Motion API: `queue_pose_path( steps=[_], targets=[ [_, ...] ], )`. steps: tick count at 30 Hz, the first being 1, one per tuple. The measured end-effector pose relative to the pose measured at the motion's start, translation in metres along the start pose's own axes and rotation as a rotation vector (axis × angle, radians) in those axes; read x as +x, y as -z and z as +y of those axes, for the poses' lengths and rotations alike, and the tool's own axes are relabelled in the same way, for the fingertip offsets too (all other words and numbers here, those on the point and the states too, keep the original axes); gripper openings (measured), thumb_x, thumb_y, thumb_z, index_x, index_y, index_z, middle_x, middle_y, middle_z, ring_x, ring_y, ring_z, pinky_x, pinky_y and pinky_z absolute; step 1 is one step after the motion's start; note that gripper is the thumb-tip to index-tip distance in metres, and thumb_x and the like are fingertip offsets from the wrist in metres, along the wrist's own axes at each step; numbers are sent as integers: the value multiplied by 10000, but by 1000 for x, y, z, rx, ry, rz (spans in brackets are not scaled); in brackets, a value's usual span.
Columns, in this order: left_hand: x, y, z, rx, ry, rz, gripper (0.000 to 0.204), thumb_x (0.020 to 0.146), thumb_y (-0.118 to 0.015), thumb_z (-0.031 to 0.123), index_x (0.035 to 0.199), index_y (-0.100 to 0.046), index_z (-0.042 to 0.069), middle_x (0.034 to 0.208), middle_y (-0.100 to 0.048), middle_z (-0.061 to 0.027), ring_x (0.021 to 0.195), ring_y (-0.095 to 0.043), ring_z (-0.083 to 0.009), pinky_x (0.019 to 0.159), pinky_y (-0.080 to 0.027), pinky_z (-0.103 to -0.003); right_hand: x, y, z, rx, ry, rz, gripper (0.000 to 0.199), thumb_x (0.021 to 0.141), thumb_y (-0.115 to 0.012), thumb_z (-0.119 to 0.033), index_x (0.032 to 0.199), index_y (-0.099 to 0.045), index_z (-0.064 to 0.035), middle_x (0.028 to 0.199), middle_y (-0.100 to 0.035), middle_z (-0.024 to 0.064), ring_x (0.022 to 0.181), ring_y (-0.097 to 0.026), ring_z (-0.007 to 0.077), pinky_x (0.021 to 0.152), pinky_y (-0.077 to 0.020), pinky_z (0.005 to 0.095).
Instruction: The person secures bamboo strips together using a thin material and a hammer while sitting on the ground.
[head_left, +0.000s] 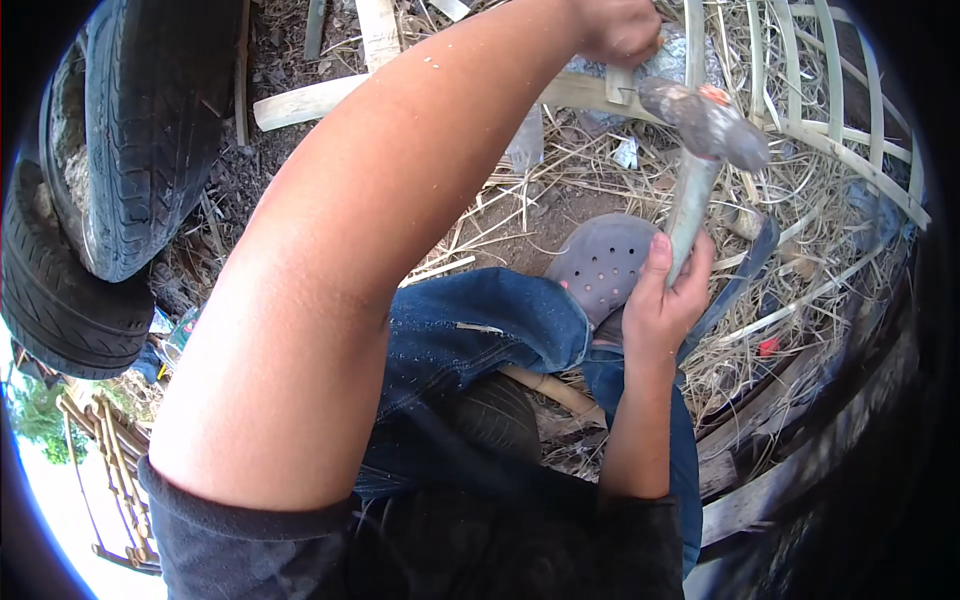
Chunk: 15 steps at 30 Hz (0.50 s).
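A hammer (692, 195) is in my right hand (665, 300), which wraps round its pale handle above my shoe. Its dark head, slightly blurred, hangs over a lattice of split bamboo strips (835, 75). My left arm reaches across to the top of the view, where my left hand (622, 32) is closed beside the upper end of a short bamboo piece (619, 84). What its fingers hold is hidden and blurred. Below that piece, a long flat bamboo strip (310, 103) runs crosswise, partly covered by my left arm.
Worn tyres (160, 150) stand at the left. A grey perforated clog (605, 255) is on my foot, close under the hammer. Bamboo shavings (800, 260) litter the ground on the right, and bamboo poles (110, 470) stand at the lower left.
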<state>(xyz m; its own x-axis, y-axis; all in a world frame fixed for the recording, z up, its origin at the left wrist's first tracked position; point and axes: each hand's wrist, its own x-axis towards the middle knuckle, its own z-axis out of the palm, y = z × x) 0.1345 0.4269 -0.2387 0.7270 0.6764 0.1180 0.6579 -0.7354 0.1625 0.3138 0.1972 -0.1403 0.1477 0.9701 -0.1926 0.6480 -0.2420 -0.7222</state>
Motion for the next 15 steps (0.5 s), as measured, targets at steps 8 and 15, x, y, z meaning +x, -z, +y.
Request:
queue_pose_path(
  steps=[8, 15],
  targets=[
    [3, 5, 2, 39, -17, 0, 244, 721, -579, 306, 552, -654, 146, 612, -658, -98, 629, -645, -280, 872, -379, -483, 9, 0, -4, 4, -116, -44, 293, 972, -622, -224, 1152, -575, 3, 823, -665, 137, 711, -655, 228, 678, -515, 359],
    [1, -5, 0, 56, -48, 72, 246, 723, -581, 317, 560, -666, 155, 615, -660, -87, 684, -652, -268, 861, -391, -486, 7, -6, -9, 0, -74, -5, 308, 979, -612, -258, 1154, -571, -7, 822, -662, 147, 695, -656, 242, 661, -510, 354]
  ],
)
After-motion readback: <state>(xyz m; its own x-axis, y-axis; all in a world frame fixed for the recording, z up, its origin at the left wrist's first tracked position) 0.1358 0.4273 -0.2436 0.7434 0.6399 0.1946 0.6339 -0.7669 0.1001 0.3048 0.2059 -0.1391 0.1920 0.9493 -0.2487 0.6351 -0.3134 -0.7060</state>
